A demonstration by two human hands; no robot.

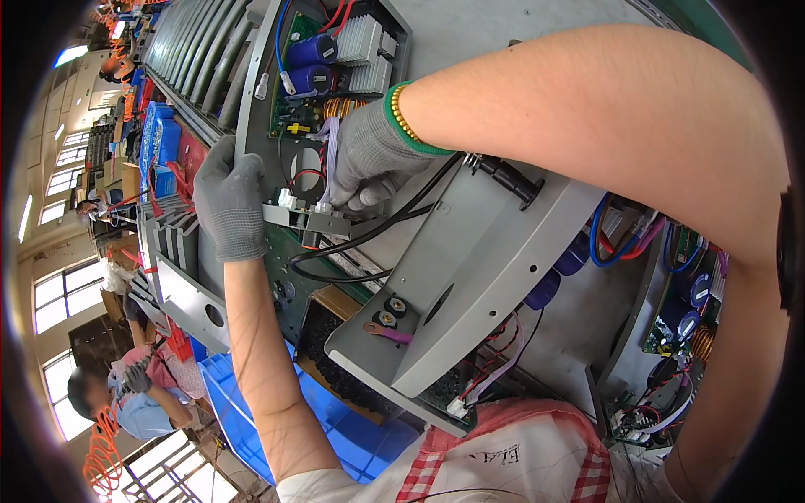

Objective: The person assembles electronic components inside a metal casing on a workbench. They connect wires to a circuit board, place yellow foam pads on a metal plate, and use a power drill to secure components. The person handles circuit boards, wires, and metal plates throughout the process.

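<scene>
My left hand (pixel 231 197), in a grey glove, is closed on the side edge of an open grey metal chassis (pixel 254 105). My right hand (pixel 373 155), also gloved, reaches into that chassis with curled fingers. Its fingertips press at the lower end of a lavender ribbon cable (pixel 330 155), beside the end panel (pixel 306 220); the exact grip is partly hidden. A white connector (pixel 287 199) with thin wires sits on this panel. Farther inside are purple-blue capacitors (pixel 310 67), a finned heat sink (pixel 366 54) and a copper coil (pixel 342 107).
A second grey housing (pixel 495 260) stands tilted nearer me, with a black cable (pixel 335 246) beside it. Another opened unit (pixel 671 335) lies at right. A blue bin (pixel 243 394) and cardboard box (pixel 340 302) are below. Rollers (pixel 197 50) run far left; a co-worker (pixel 147 394) stands left.
</scene>
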